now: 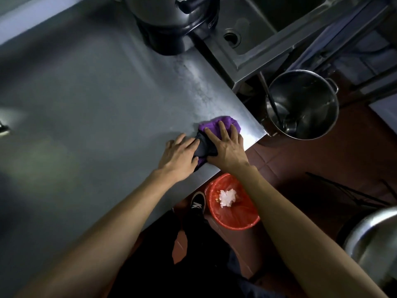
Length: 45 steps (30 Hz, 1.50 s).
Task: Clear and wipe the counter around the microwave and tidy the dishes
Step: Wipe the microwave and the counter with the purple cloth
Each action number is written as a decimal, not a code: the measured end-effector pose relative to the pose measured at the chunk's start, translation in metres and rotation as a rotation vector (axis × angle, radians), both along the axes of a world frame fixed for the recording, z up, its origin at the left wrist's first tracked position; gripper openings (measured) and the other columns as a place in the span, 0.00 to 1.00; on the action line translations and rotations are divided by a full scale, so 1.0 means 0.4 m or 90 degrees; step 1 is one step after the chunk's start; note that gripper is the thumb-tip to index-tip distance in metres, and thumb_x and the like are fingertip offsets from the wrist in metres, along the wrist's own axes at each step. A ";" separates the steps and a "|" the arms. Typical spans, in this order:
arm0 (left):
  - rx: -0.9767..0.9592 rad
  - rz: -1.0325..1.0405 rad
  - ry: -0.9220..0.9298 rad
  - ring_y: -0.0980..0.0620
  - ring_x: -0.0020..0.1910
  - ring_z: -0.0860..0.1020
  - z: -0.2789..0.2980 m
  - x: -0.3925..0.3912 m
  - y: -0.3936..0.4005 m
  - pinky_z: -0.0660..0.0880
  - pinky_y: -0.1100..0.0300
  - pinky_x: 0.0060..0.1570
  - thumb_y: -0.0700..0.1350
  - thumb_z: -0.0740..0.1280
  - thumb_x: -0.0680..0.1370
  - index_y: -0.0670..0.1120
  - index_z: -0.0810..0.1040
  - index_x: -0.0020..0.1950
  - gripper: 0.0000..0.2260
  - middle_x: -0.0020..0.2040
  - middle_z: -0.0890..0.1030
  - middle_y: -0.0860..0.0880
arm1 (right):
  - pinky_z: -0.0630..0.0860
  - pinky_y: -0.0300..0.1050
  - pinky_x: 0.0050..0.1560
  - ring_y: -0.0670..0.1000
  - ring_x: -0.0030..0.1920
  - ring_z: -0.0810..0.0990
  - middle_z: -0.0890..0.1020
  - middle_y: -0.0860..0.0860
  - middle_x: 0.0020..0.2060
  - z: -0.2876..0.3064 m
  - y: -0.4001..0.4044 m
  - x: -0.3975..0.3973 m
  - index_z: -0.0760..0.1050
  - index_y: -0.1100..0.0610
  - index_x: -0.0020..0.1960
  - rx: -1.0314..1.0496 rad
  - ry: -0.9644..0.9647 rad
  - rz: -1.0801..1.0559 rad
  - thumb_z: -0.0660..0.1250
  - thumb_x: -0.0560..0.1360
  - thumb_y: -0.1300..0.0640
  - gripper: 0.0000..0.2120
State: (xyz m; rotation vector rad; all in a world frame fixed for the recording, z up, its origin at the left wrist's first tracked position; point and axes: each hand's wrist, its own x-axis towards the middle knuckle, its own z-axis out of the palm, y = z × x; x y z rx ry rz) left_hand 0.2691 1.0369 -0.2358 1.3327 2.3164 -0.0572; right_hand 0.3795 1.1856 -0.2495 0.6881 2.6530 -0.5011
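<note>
A purple and dark grey cloth [217, 125] lies bunched on the steel counter [96, 100], close to its front right corner. My right hand [227, 147] presses flat on top of the cloth with fingers spread. My left hand [180, 155] rests beside it on the cloth's left end, fingers together and touching the dark part. Both forearms reach in from the bottom of the view. A dull smeared patch shows on the counter just beyond the cloth.
A large dark pot [171, 20] stands at the counter's far edge. Right of it is a steel sink [242, 52] with a drain. On the floor are a steel stockpot [303, 104] holding utensils, a red bin [232, 205] with white waste, and another steel vessel [373, 244].
</note>
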 end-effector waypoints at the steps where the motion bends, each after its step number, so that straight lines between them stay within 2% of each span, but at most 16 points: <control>1: 0.002 0.006 0.000 0.46 0.78 0.55 0.000 0.000 -0.004 0.61 0.45 0.71 0.52 0.61 0.81 0.47 0.61 0.79 0.27 0.77 0.65 0.51 | 0.50 0.67 0.75 0.68 0.78 0.44 0.47 0.57 0.80 -0.003 -0.005 0.002 0.47 0.39 0.80 0.004 0.010 0.003 0.67 0.70 0.33 0.45; 5: 0.010 0.021 -0.004 0.46 0.78 0.56 0.002 0.001 -0.033 0.61 0.46 0.70 0.51 0.61 0.81 0.48 0.62 0.78 0.26 0.77 0.65 0.51 | 0.50 0.67 0.75 0.68 0.78 0.46 0.50 0.58 0.80 -0.012 -0.040 -0.003 0.49 0.40 0.80 0.025 0.019 -0.005 0.66 0.69 0.29 0.46; 10: 0.034 0.078 -0.012 0.46 0.77 0.58 0.013 -0.013 -0.091 0.64 0.45 0.69 0.50 0.62 0.80 0.51 0.66 0.77 0.24 0.75 0.66 0.50 | 0.56 0.67 0.73 0.69 0.75 0.56 0.60 0.59 0.77 -0.018 -0.119 -0.029 0.60 0.45 0.77 0.045 0.035 -0.040 0.72 0.70 0.40 0.40; 14: 0.048 0.147 -0.016 0.46 0.77 0.58 0.031 -0.016 -0.173 0.64 0.45 0.69 0.51 0.62 0.81 0.51 0.68 0.75 0.22 0.75 0.67 0.50 | 0.64 0.64 0.67 0.68 0.69 0.64 0.66 0.57 0.73 -0.019 -0.176 -0.035 0.66 0.48 0.74 0.045 0.052 -0.022 0.73 0.69 0.47 0.35; 18: 0.067 0.210 -0.019 0.46 0.75 0.62 0.052 -0.009 -0.298 0.66 0.45 0.68 0.51 0.62 0.81 0.51 0.67 0.75 0.22 0.74 0.68 0.50 | 0.68 0.61 0.61 0.65 0.66 0.66 0.70 0.55 0.71 -0.009 -0.260 -0.039 0.70 0.49 0.72 0.028 0.071 0.025 0.73 0.69 0.53 0.32; 24: 0.080 0.285 0.013 0.45 0.71 0.68 0.109 0.010 -0.553 0.71 0.45 0.64 0.52 0.61 0.81 0.49 0.65 0.77 0.24 0.72 0.72 0.49 | 0.69 0.57 0.58 0.61 0.66 0.68 0.73 0.50 0.70 0.021 -0.441 -0.060 0.71 0.48 0.71 -0.051 0.119 0.096 0.71 0.69 0.56 0.30; 30: 0.108 0.405 0.090 0.44 0.68 0.71 0.172 0.051 -0.885 0.72 0.43 0.60 0.55 0.58 0.78 0.49 0.65 0.76 0.26 0.69 0.75 0.49 | 0.70 0.58 0.60 0.61 0.67 0.68 0.73 0.52 0.70 0.104 -0.704 -0.111 0.72 0.49 0.71 -0.088 0.231 0.182 0.73 0.68 0.58 0.32; 37: 0.131 0.550 0.141 0.43 0.70 0.69 0.252 0.154 -1.264 0.70 0.43 0.63 0.55 0.58 0.77 0.48 0.66 0.76 0.28 0.72 0.71 0.46 | 0.72 0.59 0.62 0.61 0.65 0.72 0.77 0.51 0.67 0.198 -1.035 -0.147 0.76 0.50 0.67 -0.152 0.356 0.260 0.74 0.65 0.60 0.30; 42: 0.148 0.621 0.177 0.44 0.75 0.61 0.293 0.224 -1.480 0.64 0.44 0.69 0.53 0.60 0.81 0.48 0.59 0.79 0.28 0.77 0.63 0.47 | 0.77 0.56 0.58 0.57 0.57 0.80 0.83 0.53 0.58 0.274 -1.261 -0.173 0.79 0.55 0.64 -0.265 0.446 0.283 0.70 0.64 0.61 0.28; 45: 0.154 0.656 0.177 0.45 0.76 0.60 0.310 0.242 -1.579 0.64 0.44 0.70 0.54 0.60 0.80 0.48 0.58 0.80 0.29 0.78 0.62 0.46 | 0.77 0.55 0.59 0.57 0.56 0.79 0.82 0.52 0.58 0.313 -1.361 -0.188 0.78 0.52 0.65 -0.262 0.444 0.290 0.70 0.65 0.60 0.28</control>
